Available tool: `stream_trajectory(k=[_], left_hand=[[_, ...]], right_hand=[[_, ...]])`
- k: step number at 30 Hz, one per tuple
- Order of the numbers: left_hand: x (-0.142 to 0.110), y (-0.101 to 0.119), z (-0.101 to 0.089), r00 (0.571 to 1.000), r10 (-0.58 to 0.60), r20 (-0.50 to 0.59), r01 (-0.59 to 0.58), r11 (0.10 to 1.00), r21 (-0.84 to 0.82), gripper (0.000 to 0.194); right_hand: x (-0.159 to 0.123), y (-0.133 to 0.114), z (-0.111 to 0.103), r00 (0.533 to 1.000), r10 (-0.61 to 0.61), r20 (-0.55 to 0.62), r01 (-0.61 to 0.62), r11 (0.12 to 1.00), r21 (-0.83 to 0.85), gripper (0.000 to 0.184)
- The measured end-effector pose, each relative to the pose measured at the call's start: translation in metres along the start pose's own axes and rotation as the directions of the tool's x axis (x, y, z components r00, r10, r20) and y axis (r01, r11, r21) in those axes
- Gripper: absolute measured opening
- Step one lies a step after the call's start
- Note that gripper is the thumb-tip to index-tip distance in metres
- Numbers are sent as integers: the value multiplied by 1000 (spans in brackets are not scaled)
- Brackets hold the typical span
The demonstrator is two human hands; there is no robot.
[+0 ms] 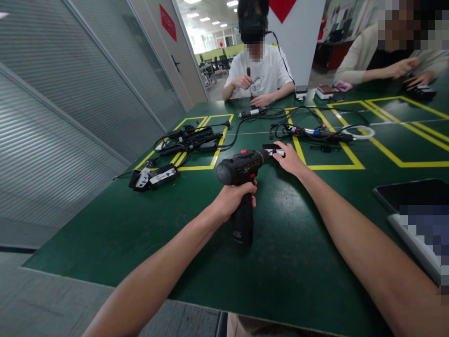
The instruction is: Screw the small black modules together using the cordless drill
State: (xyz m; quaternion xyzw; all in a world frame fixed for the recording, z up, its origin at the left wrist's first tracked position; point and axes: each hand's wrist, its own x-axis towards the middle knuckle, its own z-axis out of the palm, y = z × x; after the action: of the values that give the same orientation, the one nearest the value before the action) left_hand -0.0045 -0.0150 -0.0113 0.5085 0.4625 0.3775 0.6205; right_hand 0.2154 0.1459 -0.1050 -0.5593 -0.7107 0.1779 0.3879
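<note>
Over the green table, left hand grips the drill, nose aimed forward-right. Right hand holds the black-and-white piece there.

Through my remote view, I read the drill as black with a red trigger, the small block at its tip as black and white. Left of the drill, yellow lines stripe the dark green tabletop.
</note>
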Motion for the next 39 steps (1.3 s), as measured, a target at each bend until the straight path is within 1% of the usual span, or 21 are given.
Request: stream_trajectory(k=[4, 10, 15, 19, 35, 39], left_hand=[[1, 0, 0, 1000, -1, -6, 1, 1000, 16, 14], [1, -1, 0, 1000, -2, -2, 2, 1000, -8, 18], [0, 0, 0, 1000, -8, 3, 8, 1000, 2, 17], [-1, 0, 0, 1000, -19, -14, 19, 1000, 19, 15], [0, 0, 1, 1000, 1, -5, -1, 1000, 15, 17], [-1, 2, 1, 1000, -21, -17, 21, 1000, 19, 17]], right_hand=[[0, 1, 1, 1000, -7, -13, 7, 1000, 1, 51], [0, 0, 0, 1000, -5, -14, 5, 1000, 2, 50], [-1, -1, 0, 1000, -4, -11, 4, 1000, 5, 50], [-1, -2, -1, 1000, 4, -2, -4, 1000, 3, 50], [-1, -1, 1, 1000, -4, -16, 4, 1000, 4, 50], [-1, -1, 1, 1000, -1, -6, 1, 1000, 3, 50]])
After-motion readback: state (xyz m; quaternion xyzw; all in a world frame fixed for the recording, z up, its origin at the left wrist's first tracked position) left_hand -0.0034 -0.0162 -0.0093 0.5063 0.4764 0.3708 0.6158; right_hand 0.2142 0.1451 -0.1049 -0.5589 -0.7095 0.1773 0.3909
